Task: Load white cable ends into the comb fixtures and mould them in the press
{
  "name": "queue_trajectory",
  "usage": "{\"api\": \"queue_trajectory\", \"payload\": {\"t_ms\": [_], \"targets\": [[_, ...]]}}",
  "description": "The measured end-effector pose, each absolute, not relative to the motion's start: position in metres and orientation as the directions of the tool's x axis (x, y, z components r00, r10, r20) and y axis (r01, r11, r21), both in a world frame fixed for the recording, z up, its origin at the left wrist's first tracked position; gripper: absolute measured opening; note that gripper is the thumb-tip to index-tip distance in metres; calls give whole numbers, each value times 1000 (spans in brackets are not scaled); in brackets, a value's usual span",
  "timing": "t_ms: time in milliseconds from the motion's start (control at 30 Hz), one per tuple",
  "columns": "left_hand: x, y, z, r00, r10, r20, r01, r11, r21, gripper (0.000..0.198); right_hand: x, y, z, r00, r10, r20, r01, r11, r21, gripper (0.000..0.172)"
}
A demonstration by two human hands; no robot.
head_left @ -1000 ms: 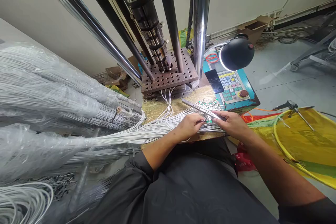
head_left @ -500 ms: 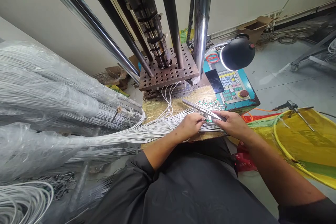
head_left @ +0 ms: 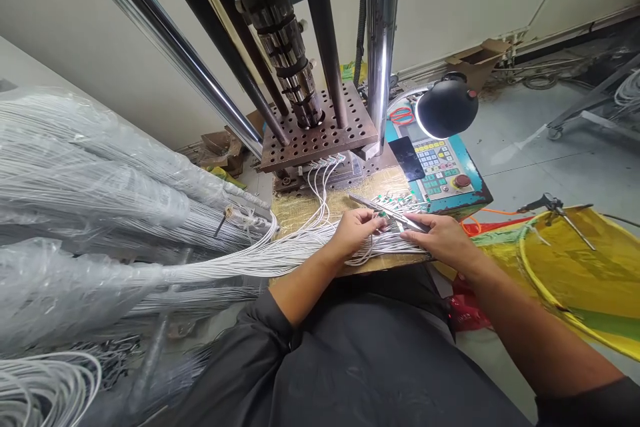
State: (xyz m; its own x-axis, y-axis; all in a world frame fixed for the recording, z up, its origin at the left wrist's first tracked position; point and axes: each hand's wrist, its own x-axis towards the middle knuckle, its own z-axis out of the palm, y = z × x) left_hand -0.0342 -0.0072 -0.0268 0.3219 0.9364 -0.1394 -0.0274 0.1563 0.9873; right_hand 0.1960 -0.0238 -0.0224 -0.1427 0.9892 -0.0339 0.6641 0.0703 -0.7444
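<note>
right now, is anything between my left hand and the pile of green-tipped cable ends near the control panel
Yes: the long metal strip in your right hand slants across between your left hand and the pile of green-tipped cable ends. Whether it touches them or sits above, this view can't settle.

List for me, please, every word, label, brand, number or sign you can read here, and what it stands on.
No text can be read with certainty.
Control panel: key markings, too small to read.
Red plastic: pale marks, too blurred to read.
Yellow sheet: darker marks, too blurred to read.
</note>
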Motion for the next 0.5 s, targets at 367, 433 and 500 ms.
{"api": "queue_trajectory", "payload": {"t_ms": [367,433,500], "targets": [[-32,5,-18,360,891,-277,-291,390,874,44,198,-24,-16,-160,987,-26,657,87,-749,49],[-33,5,-18,354,887,-297,-266,400,877,44,198,-23,-16,-145,989,-37,664,70,-744,51],[-34,5,-19,369,869,-331,-259,438,861,44,198,-22,-15,-138,989,-48,666,57,-744,53]]}}
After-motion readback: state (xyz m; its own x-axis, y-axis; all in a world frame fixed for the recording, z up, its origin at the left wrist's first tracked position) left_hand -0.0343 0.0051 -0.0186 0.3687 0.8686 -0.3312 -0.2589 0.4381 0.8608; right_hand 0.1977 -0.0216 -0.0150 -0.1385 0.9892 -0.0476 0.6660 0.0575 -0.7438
